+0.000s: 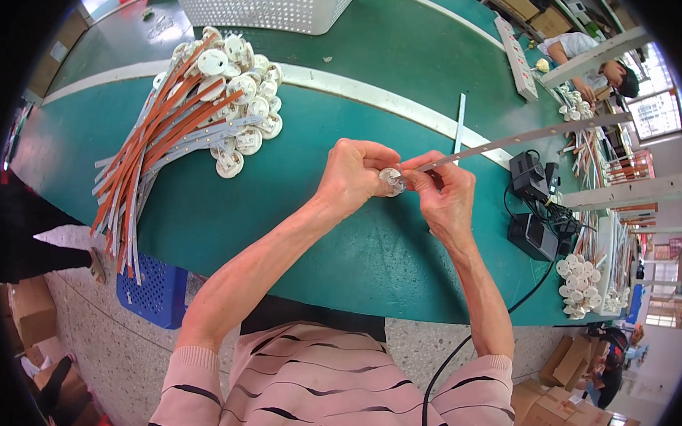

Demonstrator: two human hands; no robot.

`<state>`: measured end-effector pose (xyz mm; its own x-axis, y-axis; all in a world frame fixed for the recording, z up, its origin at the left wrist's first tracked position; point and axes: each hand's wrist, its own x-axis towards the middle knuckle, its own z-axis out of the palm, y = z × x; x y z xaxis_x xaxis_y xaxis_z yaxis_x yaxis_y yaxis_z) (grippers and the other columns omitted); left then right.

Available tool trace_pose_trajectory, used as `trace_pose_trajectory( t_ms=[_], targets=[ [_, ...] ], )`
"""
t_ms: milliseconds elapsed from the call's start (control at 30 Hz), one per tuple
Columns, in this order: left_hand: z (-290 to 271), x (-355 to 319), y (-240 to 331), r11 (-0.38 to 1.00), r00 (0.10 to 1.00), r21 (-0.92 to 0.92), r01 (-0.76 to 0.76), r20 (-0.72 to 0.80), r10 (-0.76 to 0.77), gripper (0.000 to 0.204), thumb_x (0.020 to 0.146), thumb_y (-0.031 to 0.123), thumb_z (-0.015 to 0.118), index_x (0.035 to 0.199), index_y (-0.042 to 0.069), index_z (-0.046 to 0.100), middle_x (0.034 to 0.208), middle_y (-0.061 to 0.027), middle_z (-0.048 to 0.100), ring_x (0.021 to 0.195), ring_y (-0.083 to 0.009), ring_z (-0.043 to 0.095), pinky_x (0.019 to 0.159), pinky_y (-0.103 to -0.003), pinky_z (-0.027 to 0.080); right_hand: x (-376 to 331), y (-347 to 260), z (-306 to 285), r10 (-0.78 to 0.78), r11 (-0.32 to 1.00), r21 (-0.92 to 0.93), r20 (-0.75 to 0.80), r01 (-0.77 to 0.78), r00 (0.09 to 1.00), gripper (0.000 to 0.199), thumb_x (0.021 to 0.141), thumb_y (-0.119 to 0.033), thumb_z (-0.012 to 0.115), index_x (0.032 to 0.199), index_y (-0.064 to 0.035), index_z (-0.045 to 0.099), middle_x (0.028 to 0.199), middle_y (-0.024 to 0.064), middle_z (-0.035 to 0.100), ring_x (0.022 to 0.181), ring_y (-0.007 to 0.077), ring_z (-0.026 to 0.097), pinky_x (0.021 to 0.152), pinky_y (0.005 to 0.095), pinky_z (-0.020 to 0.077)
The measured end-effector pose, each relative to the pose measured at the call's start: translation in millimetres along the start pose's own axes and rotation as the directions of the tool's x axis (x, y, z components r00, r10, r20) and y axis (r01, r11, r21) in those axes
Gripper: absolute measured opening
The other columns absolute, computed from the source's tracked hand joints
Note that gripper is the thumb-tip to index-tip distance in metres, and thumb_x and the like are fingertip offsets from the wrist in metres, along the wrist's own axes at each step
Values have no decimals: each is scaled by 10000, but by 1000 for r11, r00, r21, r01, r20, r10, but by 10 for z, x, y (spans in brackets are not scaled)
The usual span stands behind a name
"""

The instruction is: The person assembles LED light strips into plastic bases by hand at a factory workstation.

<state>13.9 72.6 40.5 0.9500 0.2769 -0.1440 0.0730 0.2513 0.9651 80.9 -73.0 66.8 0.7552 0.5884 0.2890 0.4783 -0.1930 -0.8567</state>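
Near the middle of the green table, my left hand [354, 176] pinches a small round white plastic piece [392, 182]. Close against it, my right hand [445, 193] has its fingers closed on an LED strip [520, 135], right beside the white piece. From those fingers the strip stretches out to the right and slightly upward, with small dots along it. Whether strip and white piece are joined is hidden by my fingertips. To the left lies a pile of orange and grey strips [155, 145] with round white ends [244, 88] bunched at the far side.
Black power adapters [534, 235] with tangled cables lie at the right. Behind my hands is a thin metal ruler-like bar [460, 124]. A white basket [271, 9] stands at the back, a power strip [517, 57] at the far right. A blue crate [152, 290] sits below the table's left edge.
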Motion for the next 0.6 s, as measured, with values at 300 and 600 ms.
trace_pose_trajectory(
  t_ms=[300, 600],
  targets=[
    [-227, -27, 122, 993, 934, -67, -93, 341, 110, 685, 792, 109, 748, 1396, 0, 443, 1346, -150, 528, 1185, -258, 549, 971, -363, 474, 121, -307, -488, 234, 959, 140, 102, -247, 967, 290, 812, -7, 667, 1099, -10, 625, 776, 49, 678, 708, 107, 627, 663, 249, 496],
    [-214, 34, 45, 1000, 980, 23, -11, 201, 6, 510, 839, 85, 703, 1302, -40, 528, 1222, -179, 601, 1067, -215, 609, 890, -335, 518, 97, 107, -1194, 605, 795, -144, 250, -589, 756, 478, 794, -84, 706, 1240, -3, 555, 700, 27, 648, 592, 88, 599, 540, 227, 492]
  ],
)
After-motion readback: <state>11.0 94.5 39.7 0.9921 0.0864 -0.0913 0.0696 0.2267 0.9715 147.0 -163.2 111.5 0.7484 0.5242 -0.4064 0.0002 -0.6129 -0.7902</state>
